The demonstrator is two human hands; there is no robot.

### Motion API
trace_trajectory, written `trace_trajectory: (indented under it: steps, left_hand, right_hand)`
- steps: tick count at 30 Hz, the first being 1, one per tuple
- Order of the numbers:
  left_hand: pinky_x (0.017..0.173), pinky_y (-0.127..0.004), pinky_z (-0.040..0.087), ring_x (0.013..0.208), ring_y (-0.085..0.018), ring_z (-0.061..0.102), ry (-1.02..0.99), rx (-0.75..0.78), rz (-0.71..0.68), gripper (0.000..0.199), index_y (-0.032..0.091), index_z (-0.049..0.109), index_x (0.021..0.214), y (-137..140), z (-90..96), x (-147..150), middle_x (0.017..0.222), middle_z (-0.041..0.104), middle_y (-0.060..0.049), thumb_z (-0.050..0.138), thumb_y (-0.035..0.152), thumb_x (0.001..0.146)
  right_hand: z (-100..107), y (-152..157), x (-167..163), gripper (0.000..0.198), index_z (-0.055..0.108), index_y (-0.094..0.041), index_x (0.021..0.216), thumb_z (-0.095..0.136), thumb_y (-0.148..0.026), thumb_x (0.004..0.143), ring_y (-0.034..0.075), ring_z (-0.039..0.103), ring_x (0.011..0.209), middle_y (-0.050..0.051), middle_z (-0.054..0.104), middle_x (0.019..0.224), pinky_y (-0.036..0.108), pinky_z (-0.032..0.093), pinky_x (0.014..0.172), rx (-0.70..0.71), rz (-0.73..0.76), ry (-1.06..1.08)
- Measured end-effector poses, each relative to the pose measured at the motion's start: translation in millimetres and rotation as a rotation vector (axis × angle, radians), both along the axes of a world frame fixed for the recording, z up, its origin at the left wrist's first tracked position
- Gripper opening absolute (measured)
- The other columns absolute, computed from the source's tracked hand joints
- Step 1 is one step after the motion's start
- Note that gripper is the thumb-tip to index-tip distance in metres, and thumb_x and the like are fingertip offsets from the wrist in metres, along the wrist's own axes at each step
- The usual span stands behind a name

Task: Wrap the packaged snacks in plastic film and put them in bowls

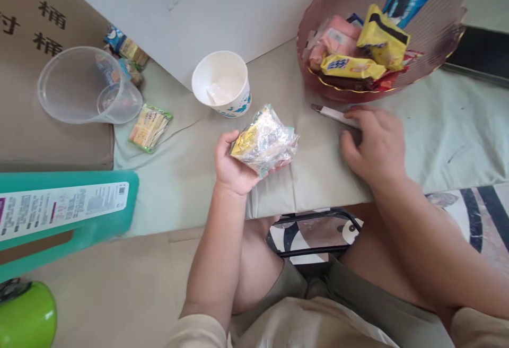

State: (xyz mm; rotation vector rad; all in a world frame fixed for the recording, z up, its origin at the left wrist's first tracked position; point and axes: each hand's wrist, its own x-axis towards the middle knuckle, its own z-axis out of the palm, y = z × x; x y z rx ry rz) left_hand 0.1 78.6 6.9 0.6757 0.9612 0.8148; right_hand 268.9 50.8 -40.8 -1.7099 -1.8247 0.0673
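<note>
My left hand grips a crinkled clear-and-yellow snack packet, held above the pale cloth-covered table. My right hand lies palm down on the cloth, fingers resting on a slim white utility knife whose dark tip points left. Whether the fingers grip it is unclear. A white paper cup stands just beyond the packet, with a bit of clear wrapper inside.
A red-rimmed clear bowl holds several snack packs at the back right. A clear plastic jug, a small wafer packet and more wrappers lie left. A teal bottle and green object sit near left. A stool is between my knees.
</note>
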Motion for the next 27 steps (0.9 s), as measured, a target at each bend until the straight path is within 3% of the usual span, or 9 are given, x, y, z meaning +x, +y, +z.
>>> trace_trajectory:
  steps: [4, 8, 11, 13, 16, 18, 21, 27]
  left_hand:
    - [0.073, -0.043, 0.065, 0.110, -0.035, 0.074, 0.065, -0.030, 0.022, 0.068, 0.024, 0.069, 0.114, -3.3, -6.8, 0.6, 0.119, 0.076, -0.013, 0.069, 0.075, 0.068]
    - [0.075, -0.035, 0.064, 0.103, -0.027, 0.075, 0.169, 0.000, 0.038, 0.075, 0.028, 0.066, 0.120, -4.8, -10.7, 7.8, 0.117, 0.075, -0.007, 0.092, 0.040, 0.051]
    - [0.076, -0.032, 0.063, 0.102, -0.026, 0.074, 0.216, 0.071, 0.055, 0.077, 0.027, 0.065, 0.124, -3.0, -13.9, 17.2, 0.117, 0.075, -0.007, 0.092, 0.037, 0.052]
    - [0.070, -0.029, 0.060, 0.102, -0.026, 0.074, 0.274, 0.162, 0.083, 0.082, 0.029, 0.061, 0.130, -1.7, -16.6, 22.2, 0.120, 0.073, -0.008, 0.092, 0.045, 0.056]
    - [0.063, -0.027, 0.056, 0.090, -0.024, 0.074, 0.412, 0.271, 0.119, 0.090, 0.034, 0.050, 0.142, -1.4, -21.7, 26.2, 0.107, 0.074, -0.006, 0.090, 0.058, 0.065]
    - [0.069, -0.030, 0.058, 0.087, -0.022, 0.074, 0.489, 0.350, 0.137, 0.085, 0.035, 0.048, 0.142, -1.9, -24.7, 27.3, 0.101, 0.073, -0.004, 0.087, 0.063, 0.071]
    - [0.085, -0.034, 0.059, 0.102, -0.024, 0.072, 0.548, 0.483, 0.146, 0.071, 0.031, 0.058, 0.125, -2.1, -26.6, 28.4, 0.110, 0.071, -0.006, 0.085, 0.068, 0.072]
    - [0.107, -0.038, 0.054, 0.126, -0.028, 0.066, 0.503, 0.613, 0.087, 0.071, 0.029, 0.060, 0.124, -1.2, -30.7, 26.9, 0.128, 0.066, -0.008, 0.090, 0.062, 0.069]
  right_hand:
    - [-6.1, 1.6, -0.2, 0.027, 0.071, -0.024, 0.117, 0.060, -0.027, 0.092, 0.036, 0.066, 0.112, 0.014, 0.076, 0.113, 0.057, 0.049, 0.100, -0.129, -0.054, 0.022]
    - [-0.7, 0.6, 0.9, 0.021, 0.073, -0.025, 0.109, 0.058, -0.027, 0.094, 0.032, 0.068, 0.099, 0.012, 0.075, 0.103, 0.050, 0.052, 0.090, -0.118, 0.041, 0.157]
    - [9.0, -3.8, 1.2, 0.023, 0.073, -0.027, 0.112, 0.057, -0.025, 0.096, 0.025, 0.069, 0.087, 0.009, 0.076, 0.102, 0.041, 0.053, 0.079, -0.070, 0.102, 0.296]
    - [15.2, -7.8, -0.1, 0.022, 0.074, -0.027, 0.111, 0.057, -0.025, 0.096, 0.022, 0.067, 0.077, 0.006, 0.075, 0.093, 0.037, 0.052, 0.073, -0.058, 0.135, 0.366]
    - [20.3, -12.8, -5.2, 0.020, 0.073, -0.028, 0.109, 0.059, -0.025, 0.096, 0.018, 0.064, 0.065, 0.001, 0.072, 0.080, 0.033, 0.050, 0.068, -0.105, 0.172, 0.462]
    - [20.5, -14.5, -10.4, 0.018, 0.073, -0.029, 0.108, 0.060, -0.025, 0.096, 0.017, 0.062, 0.061, 0.000, 0.070, 0.075, 0.032, 0.050, 0.065, -0.156, 0.189, 0.521]
    - [19.2, -15.3, -19.6, 0.017, 0.073, -0.030, 0.107, 0.062, -0.025, 0.096, 0.017, 0.064, 0.064, 0.000, 0.070, 0.074, 0.033, 0.052, 0.068, -0.206, 0.233, 0.595]
    - [20.1, -16.7, -32.6, 0.022, 0.077, -0.029, 0.110, 0.062, -0.022, 0.096, 0.020, 0.074, 0.079, 0.004, 0.077, 0.085, 0.033, 0.059, 0.077, -0.122, 0.291, 0.534]
